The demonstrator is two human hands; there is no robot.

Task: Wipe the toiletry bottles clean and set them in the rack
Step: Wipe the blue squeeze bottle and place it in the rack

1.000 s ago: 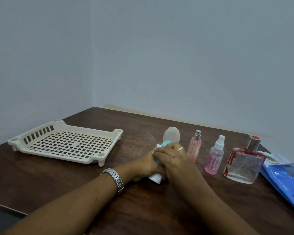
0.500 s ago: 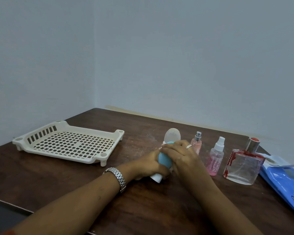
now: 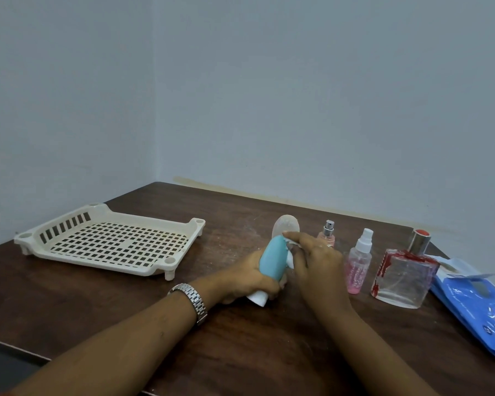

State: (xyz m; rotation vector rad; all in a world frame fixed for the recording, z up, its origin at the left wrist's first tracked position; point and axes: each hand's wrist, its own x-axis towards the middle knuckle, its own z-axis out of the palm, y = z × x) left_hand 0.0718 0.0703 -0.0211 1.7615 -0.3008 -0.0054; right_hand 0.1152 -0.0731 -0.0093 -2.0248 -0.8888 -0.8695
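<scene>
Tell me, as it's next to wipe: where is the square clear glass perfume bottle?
Head view: the square clear glass perfume bottle stands on the right, between the pink plastic spray bottle and the blue wipe packet.

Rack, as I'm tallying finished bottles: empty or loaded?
Empty. The cream rack shows only bare grid floor; the left hand grips the blue bottle, the right hand pinches a white wipe against it.

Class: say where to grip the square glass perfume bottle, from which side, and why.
Probably the perfume bottle by its glass body, across the flat near and far faces, coming from above: the pink spray bottle stands close on its left, the blue pack on its right, and the cap is narrow.
</scene>
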